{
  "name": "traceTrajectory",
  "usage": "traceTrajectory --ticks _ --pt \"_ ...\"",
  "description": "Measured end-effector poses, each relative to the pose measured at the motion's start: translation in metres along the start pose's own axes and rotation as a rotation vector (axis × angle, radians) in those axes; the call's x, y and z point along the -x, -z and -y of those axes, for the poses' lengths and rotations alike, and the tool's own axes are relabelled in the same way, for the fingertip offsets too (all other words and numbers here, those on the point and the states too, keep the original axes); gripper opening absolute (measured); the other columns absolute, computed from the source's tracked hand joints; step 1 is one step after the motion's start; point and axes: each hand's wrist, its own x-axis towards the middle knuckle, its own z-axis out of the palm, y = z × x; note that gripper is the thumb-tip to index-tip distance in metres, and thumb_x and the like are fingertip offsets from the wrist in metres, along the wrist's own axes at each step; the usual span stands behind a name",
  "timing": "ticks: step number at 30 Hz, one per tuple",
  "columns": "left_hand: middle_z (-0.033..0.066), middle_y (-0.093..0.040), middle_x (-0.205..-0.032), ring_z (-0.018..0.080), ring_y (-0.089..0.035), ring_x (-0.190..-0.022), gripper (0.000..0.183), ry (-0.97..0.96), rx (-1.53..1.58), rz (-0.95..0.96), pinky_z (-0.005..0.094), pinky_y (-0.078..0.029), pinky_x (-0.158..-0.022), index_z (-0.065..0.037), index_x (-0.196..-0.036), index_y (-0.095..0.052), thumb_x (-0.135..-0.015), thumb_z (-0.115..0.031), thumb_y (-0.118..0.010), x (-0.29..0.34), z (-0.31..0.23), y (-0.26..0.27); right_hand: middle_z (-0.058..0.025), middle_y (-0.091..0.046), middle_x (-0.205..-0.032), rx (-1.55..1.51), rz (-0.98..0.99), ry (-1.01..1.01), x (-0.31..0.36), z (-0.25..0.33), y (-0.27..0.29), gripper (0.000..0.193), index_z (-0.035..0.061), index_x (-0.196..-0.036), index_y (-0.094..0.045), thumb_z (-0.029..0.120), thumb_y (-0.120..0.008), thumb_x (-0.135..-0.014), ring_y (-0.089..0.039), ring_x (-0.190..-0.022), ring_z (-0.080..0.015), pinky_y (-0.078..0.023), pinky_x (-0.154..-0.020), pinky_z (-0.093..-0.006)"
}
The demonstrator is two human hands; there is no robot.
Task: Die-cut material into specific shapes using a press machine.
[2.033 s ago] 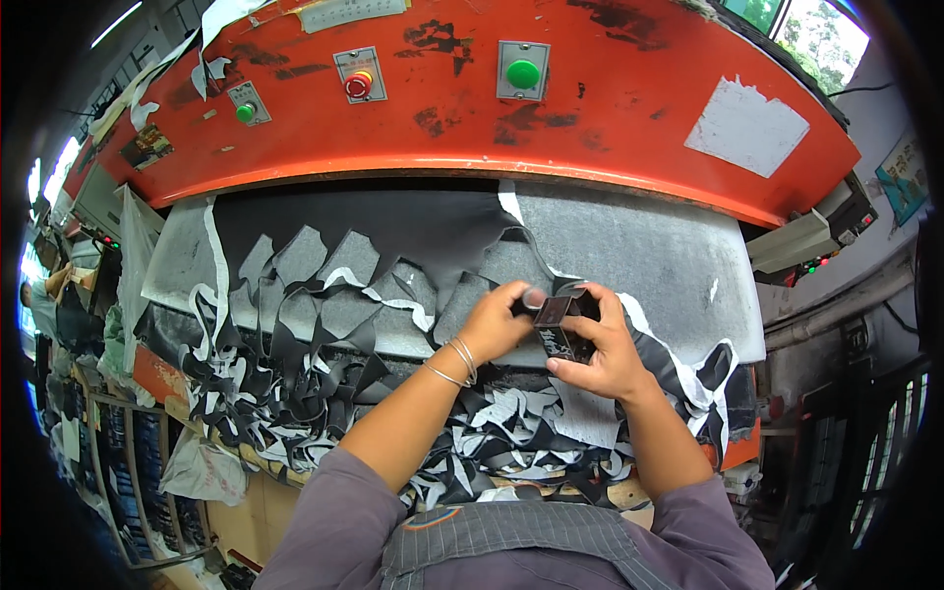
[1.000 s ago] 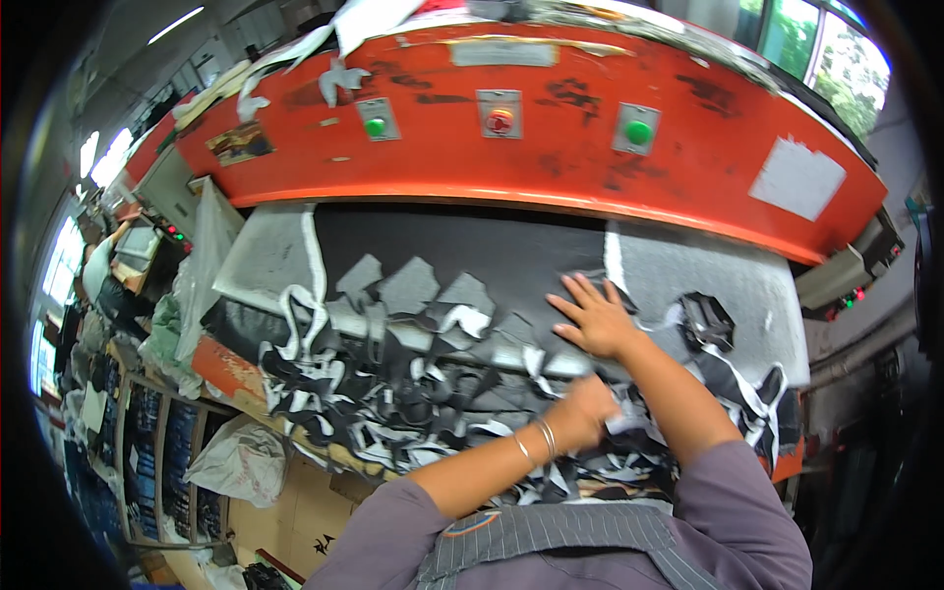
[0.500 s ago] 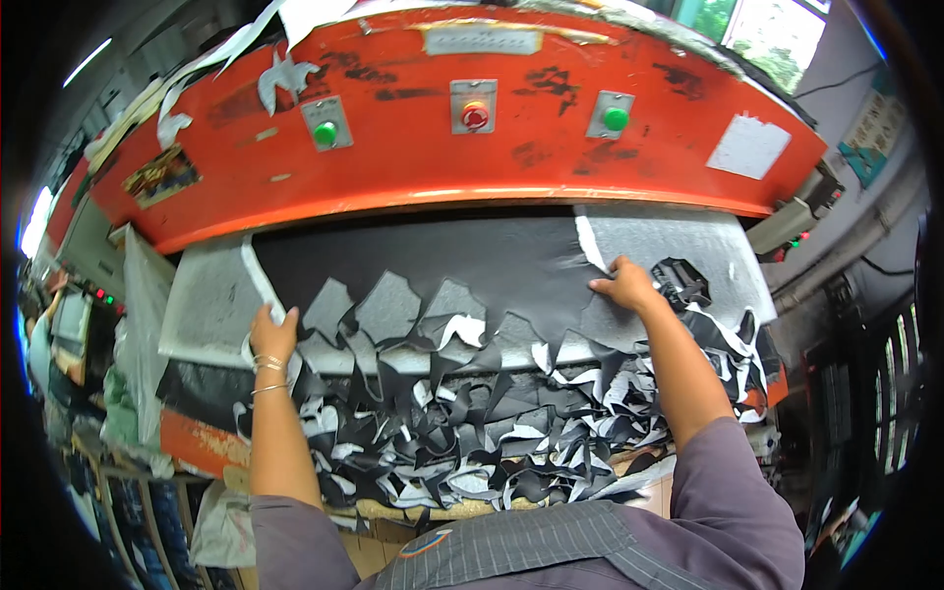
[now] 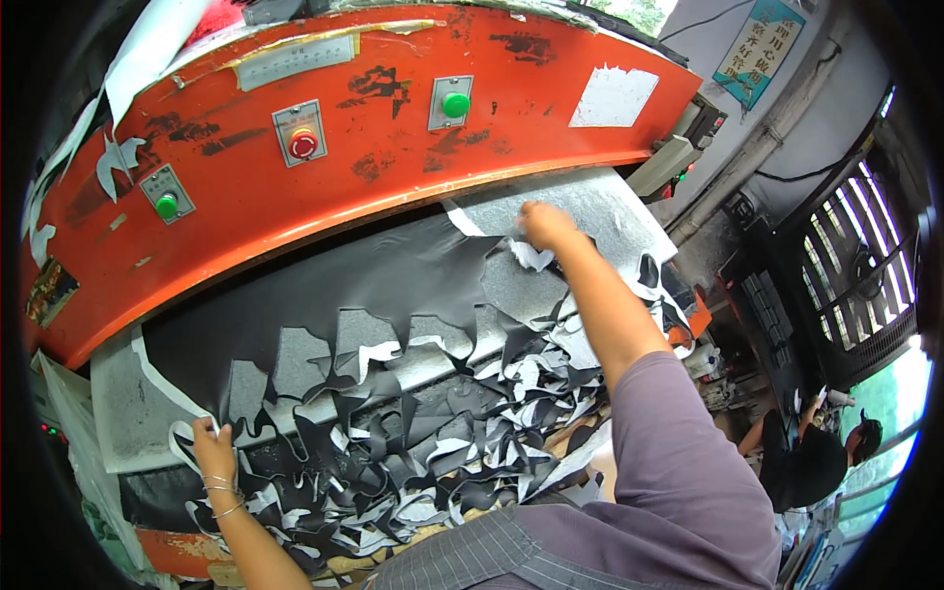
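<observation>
A black sheet, leather-like with pale strip edges, stretches across the grey cutting bed. Its near edge is cut into notches and ragged points. My left hand is closed on the sheet's near left corner, fingers pinching the white-edged strip. Over the bed, just beyond the sheet's right end, is my right hand; its fingers are smeared by motion. A small white scrap shows right beside it. Whether the right hand touches anything is hidden.
A red-orange machine beam spans the far side, carrying a red button and two green buttons. Tangled black-and-white offcuts heap along the bed's near edge. Another person is at the far right.
The view has turned to the right. My right hand has left the sheet's right edge and moved farther over the bed. My left hand still grips the left corner.
</observation>
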Motion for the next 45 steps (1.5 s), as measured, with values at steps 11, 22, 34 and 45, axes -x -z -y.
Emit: traceTrajectory --ticks 11,22,34,45 --pt "0.0167 -0.060 -0.114 0.0345 -0.057 -0.107 0.037 -0.714 0.196 0.109 0.0388 -0.044 -0.094 -0.002 -0.114 -0.060 -0.080 -0.016 -0.068 0.052 -0.259 -0.075 -0.0145 -0.067 -0.104 0.049 0.128 0.278 -0.012 -0.122 -0.015 0.025 0.0133 -0.109 -0.067 0.013 -0.056 -0.086 -0.062 -0.101 -0.0330 -0.049 -0.087 -0.0418" --pt "0.0158 -0.047 -0.140 0.0328 -0.036 -0.136 0.048 -0.945 0.065 0.373 0.0494 -0.022 -0.113 -0.006 -0.126 -0.057 -0.086 -0.031 -0.063 0.156 -0.306 -0.195 -0.0071 -0.062 -0.095 0.002 -0.313 0.641 -0.001 -0.083 0.037 0.025 0.0128 -0.097 -0.065 0.008 -0.054 -0.075 -0.058 -0.099 -0.0284 -0.050 -0.080 -0.0423" --pt "0.0230 -0.051 -0.132 0.0396 -0.043 -0.127 0.040 -0.778 0.334 0.159 0.0472 -0.031 -0.108 0.000 -0.116 -0.058 -0.080 -0.015 -0.067 0.160 -0.302 -0.188 0.0022 -0.066 -0.101 0.139 -0.163 1.357 -0.010 0.088 -0.013 0.021 0.0192 -0.097 -0.068 0.018 -0.055 -0.081 -0.059 -0.101 -0.0201 -0.048 -0.082 -0.0375" --pt "0.0228 -0.046 -0.139 0.0385 -0.033 -0.135 0.054 -0.652 0.202 0.237 0.0523 -0.018 -0.110 -0.004 -0.121 -0.052 -0.078 -0.031 -0.069 0.163 -0.318 -0.193 -0.0111 -0.059 -0.126 -0.551 -0.156 0.930 0.006 0.019 -0.021 0.044 0.0110 -0.129 -0.054 0.023 -0.061 -0.088 -0.053 -0.119 -0.0283 -0.038 -0.100 -0.0423"
